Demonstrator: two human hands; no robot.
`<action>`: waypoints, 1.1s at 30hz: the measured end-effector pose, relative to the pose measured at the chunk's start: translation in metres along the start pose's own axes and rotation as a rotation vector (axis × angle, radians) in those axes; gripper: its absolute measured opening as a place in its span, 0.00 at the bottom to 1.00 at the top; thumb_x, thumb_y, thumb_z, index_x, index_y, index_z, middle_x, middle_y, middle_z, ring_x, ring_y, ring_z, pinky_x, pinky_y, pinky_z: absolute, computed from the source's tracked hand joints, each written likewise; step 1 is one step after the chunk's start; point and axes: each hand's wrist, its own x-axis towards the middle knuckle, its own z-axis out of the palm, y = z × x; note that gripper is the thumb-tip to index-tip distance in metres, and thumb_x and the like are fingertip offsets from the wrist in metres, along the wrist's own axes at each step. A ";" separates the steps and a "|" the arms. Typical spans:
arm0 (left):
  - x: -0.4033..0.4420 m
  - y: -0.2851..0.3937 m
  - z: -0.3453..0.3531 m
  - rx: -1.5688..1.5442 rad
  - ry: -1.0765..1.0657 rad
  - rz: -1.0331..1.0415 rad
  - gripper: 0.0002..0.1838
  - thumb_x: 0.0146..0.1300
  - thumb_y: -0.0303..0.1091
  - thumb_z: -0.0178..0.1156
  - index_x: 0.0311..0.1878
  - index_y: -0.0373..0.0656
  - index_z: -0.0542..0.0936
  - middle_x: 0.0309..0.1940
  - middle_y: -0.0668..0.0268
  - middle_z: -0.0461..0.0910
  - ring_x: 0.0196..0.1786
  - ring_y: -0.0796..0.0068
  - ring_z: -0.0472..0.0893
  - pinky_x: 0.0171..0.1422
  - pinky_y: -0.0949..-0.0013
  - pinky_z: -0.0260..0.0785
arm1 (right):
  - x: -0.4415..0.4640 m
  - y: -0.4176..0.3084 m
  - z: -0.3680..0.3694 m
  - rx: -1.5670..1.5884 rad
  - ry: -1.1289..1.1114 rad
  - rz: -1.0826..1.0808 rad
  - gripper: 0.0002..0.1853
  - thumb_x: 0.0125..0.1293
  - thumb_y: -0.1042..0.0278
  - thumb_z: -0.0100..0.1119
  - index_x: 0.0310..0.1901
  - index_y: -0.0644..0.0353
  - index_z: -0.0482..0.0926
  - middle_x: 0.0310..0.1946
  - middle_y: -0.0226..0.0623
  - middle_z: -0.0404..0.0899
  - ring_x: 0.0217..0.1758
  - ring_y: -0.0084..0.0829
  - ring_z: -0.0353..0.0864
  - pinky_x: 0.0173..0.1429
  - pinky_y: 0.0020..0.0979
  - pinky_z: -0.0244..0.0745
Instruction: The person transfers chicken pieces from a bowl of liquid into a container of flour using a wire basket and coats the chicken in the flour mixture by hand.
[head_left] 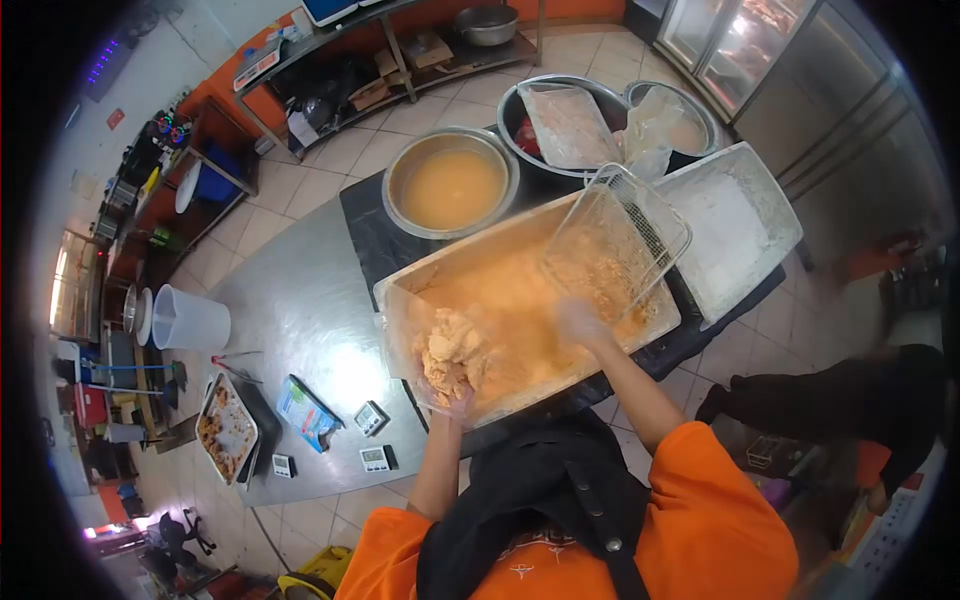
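Observation:
A large rectangular tub (pixel 395 278) holds orange-tinted flour (pixel 510 290). At its near left corner, my left hand (pixel 455 402) grips what looks like a clear plastic container (pixel 402 345), heaped with lumpy breaded chicken pieces (pixel 452 350). Its edges are hard to make out. My right hand (pixel 582 325) is over the flour on the tub's right side, smeared by motion, so its fingers do not show clearly. Just beyond that hand, a wire fry basket (pixel 655 235) rests tilted in the tub's far right part, with flour crumbs around it.
Behind the tub stands a metal bowl of cloudy orange liquid (pixel 455 190). A basin (pixel 510 100) holds bagged meat (pixel 568 125). White flour fills a bin (pixel 770 190) at right. Timers (pixel 371 418), a crumb-strewn tray (pixel 228 430) and a white bucket (pixel 190 320) are left. A person (pixel 840 400) is at right.

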 end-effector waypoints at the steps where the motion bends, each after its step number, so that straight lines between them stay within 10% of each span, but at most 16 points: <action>1: 0.000 0.001 -0.004 -0.006 0.007 -0.013 0.33 0.68 0.61 0.43 0.68 0.50 0.67 0.65 0.60 0.69 0.66 0.55 0.69 0.67 0.41 0.62 | -0.003 -0.003 0.003 0.006 0.004 -0.013 0.13 0.62 0.63 0.58 0.46 0.56 0.80 0.43 0.42 0.81 0.45 0.41 0.80 0.51 0.34 0.75; 9: 0.014 -0.012 0.007 -0.054 -0.007 -0.088 0.32 0.68 0.60 0.45 0.67 0.50 0.68 0.61 0.63 0.74 0.61 0.59 0.73 0.65 0.47 0.66 | -0.022 -0.080 -0.044 0.883 1.006 -0.055 0.21 0.60 0.57 0.60 0.52 0.58 0.77 0.45 0.46 0.80 0.52 0.47 0.77 0.55 0.40 0.74; 11: 0.021 -0.021 0.013 -0.113 -0.048 -0.058 0.29 0.70 0.57 0.45 0.65 0.49 0.69 0.55 0.64 0.77 0.57 0.63 0.76 0.62 0.55 0.70 | -0.028 -0.096 -0.073 0.963 0.862 -0.120 0.21 0.59 0.55 0.61 0.52 0.57 0.78 0.46 0.46 0.80 0.52 0.47 0.76 0.55 0.41 0.73; 13: 0.027 -0.040 0.037 0.156 0.462 0.133 0.26 0.71 0.54 0.44 0.63 0.48 0.70 0.54 0.65 0.78 0.54 0.67 0.77 0.59 0.62 0.72 | -0.021 -0.099 -0.073 1.038 0.726 -0.188 0.22 0.59 0.53 0.61 0.52 0.55 0.78 0.47 0.47 0.79 0.52 0.48 0.76 0.54 0.42 0.73; 16: 0.049 -0.036 -0.020 0.406 0.367 0.209 0.26 0.71 0.56 0.44 0.61 0.47 0.71 0.53 0.62 0.76 0.53 0.66 0.77 0.58 0.62 0.72 | -0.007 -0.108 -0.048 0.938 1.143 -0.212 0.23 0.57 0.51 0.62 0.50 0.57 0.79 0.44 0.49 0.79 0.50 0.49 0.77 0.52 0.44 0.74; 20: 0.052 -0.037 0.026 0.315 0.279 0.138 0.26 0.71 0.56 0.44 0.60 0.47 0.72 0.51 0.61 0.77 0.52 0.64 0.78 0.55 0.63 0.74 | -0.001 -0.105 -0.057 1.144 0.960 -0.086 0.24 0.56 0.50 0.64 0.50 0.57 0.79 0.44 0.48 0.78 0.50 0.49 0.76 0.54 0.45 0.72; 23: 0.082 -0.008 -0.084 0.397 0.074 0.053 0.26 0.70 0.58 0.43 0.59 0.48 0.72 0.50 0.61 0.77 0.51 0.62 0.78 0.55 0.62 0.74 | 0.002 -0.110 -0.057 1.327 0.793 0.050 0.24 0.54 0.50 0.64 0.48 0.57 0.79 0.43 0.48 0.78 0.48 0.49 0.77 0.53 0.44 0.72; 31: 0.088 -0.047 0.057 0.307 0.219 -0.127 0.22 0.71 0.49 0.44 0.58 0.45 0.72 0.50 0.60 0.77 0.51 0.63 0.78 0.55 0.59 0.76 | 0.038 -0.095 -0.036 1.088 0.994 0.232 0.19 0.59 0.55 0.60 0.45 0.61 0.79 0.36 0.44 0.79 0.39 0.40 0.81 0.45 0.38 0.75; 32: 0.090 -0.048 0.053 0.414 0.174 -0.065 0.22 0.72 0.50 0.43 0.59 0.45 0.71 0.51 0.59 0.76 0.52 0.62 0.78 0.57 0.59 0.75 | 0.060 -0.095 -0.015 1.745 0.982 0.034 0.20 0.58 0.53 0.61 0.44 0.61 0.79 0.36 0.44 0.79 0.39 0.40 0.81 0.45 0.38 0.75; 33: 0.090 -0.050 0.056 0.517 0.125 0.006 0.23 0.72 0.51 0.42 0.59 0.45 0.71 0.52 0.59 0.75 0.53 0.62 0.77 0.58 0.60 0.74 | 0.053 -0.089 -0.016 1.753 1.070 -0.030 0.24 0.56 0.51 0.64 0.48 0.60 0.79 0.38 0.46 0.79 0.42 0.43 0.81 0.47 0.40 0.75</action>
